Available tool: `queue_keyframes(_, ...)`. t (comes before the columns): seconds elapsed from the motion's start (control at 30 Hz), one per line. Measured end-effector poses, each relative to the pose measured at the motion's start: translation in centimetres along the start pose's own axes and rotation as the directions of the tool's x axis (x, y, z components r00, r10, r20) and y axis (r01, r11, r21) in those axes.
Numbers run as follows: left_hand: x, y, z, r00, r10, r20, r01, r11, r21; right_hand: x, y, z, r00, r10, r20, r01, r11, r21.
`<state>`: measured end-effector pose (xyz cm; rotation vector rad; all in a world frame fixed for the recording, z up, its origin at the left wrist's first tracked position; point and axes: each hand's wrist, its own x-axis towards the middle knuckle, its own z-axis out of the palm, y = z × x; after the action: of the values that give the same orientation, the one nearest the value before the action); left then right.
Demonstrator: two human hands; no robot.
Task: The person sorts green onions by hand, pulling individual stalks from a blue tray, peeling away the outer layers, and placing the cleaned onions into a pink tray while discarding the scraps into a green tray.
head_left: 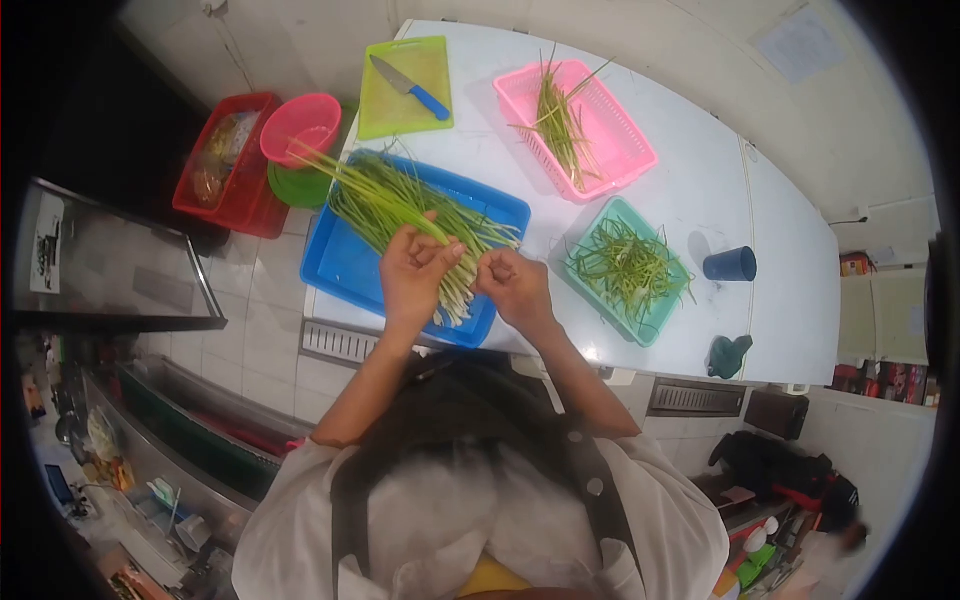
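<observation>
Long green onions with white root ends [385, 205] lie across a blue tray [325, 265] on the white table. My left hand [415, 270] is closed around some green stalks over the tray, their leafy tops pointing up and left. Just right of it, my right hand [512, 285] has its fingers pinched together near the white ends; what they hold is too small to name. To the right, a mint green basket [655, 328] holds cut green pieces [625, 268]. Farther back, a pink basket [632, 150] holds thin stalks [560, 125].
A knife with a blue handle [428, 102] rests on a yellow-green board [385, 112]. At the right are a dark blue cup [730, 264] and a dark green crumpled item [728, 356]. Red crates [262, 215] and a pink bowl [300, 125] stand left of the table.
</observation>
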<state>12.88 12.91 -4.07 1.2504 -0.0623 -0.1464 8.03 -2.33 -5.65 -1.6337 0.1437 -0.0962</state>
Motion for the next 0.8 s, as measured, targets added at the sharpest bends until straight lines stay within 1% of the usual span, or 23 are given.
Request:
queue_keyframes(0.07,1.5,0.1,0.4,1.0,0.027,0.01,-0.027,1.0,-0.004,0.3,0.6,-0.4,0.992,-0.121,-0.029,0.115,0.98,-0.163)
queue_keyframes(0.13,0.6,0.2,0.3,1.0,-0.007,0.025,0.007,1.0,-0.003,0.0,-0.3,-0.4,0.981,-0.185,-0.058,0.166,0.956,-0.242)
queue_keyframes(0.17,0.6,-0.3,0.1,0.999,0.0,0.038,0.0,1.0,-0.006,0.0,-0.7,-0.5,0.972,-0.225,-0.07,0.196,0.938,-0.285)
queue_keyframes(0.27,0.6,0.1,0.5,0.999,-0.02,0.038,0.021,1.0,-0.012,0.0,-0.9,-1.2,0.986,-0.165,-0.031,0.157,0.972,-0.177)
queue_keyframes(0.33,0.7,0.2,0.7,0.998,-0.015,0.062,0.018,0.999,-0.039,0.2,0.3,-1.5,0.998,-0.053,-0.02,0.055,0.991,0.12)
queue_keyframes(0.37,0.7,0.3,0.8,0.997,-0.015,0.071,0.018,0.999,-0.051,0.3,0.9,-1.8,1.0,0.002,-0.001,-0.002,0.964,0.266)
queue_keyframes(0.47,0.8,1.1,1.1,0.989,-0.018,0.149,0.023,0.999,-0.031,0.5,0.8,-3.1,0.998,0.026,0.061,-0.043,0.954,0.296)
queue_keyframes(0.57,0.9,0.8,1.1,0.973,-0.059,0.223,0.09,0.987,-0.13,0.3,0.7,-3.3,0.998,0.034,0.061,-0.051,0.952,0.301)
queue_keyframes(0.6,0.9,1.1,1.2,0.969,-0.096,0.229,0.135,0.977,-0.164,0.3,0.8,-3.3,0.998,0.033,0.062,-0.051,0.95,0.309)
queue_keyframes(0.67,0.9,1.9,1.3,0.956,-0.167,0.242,0.223,0.948,-0.228,0.2,1.1,-2.8,1.0,0.006,0.027,-0.013,0.963,0.27)
queue_keyframes(0.7,0.9,1.6,1.3,0.951,-0.179,0.254,0.24,0.942,-0.234,0.2,0.9,-2.5,1.0,-0.008,0.011,0.005,0.968,0.251)
queue_keyframes(0.73,0.9,1.1,1.2,0.946,-0.189,0.265,0.255,0.937,-0.24,0.2,0.6,-2.4,0.997,-0.076,-0.002,0.076,0.994,0.083)
queue_keyframes(0.77,1.1,0.6,1.1,0.94,-0.199,0.276,0.269,0.931,-0.246,0.2,0.1,-2.5,0.989,-0.146,-0.003,0.145,0.985,-0.088)
queue_keyframes(0.8,1.2,0.2,0.8,0.941,-0.185,0.282,0.251,0.943,-0.218,0.2,-0.5,-2.6,0.977,-0.215,0.007,0.21,0.943,-0.257)
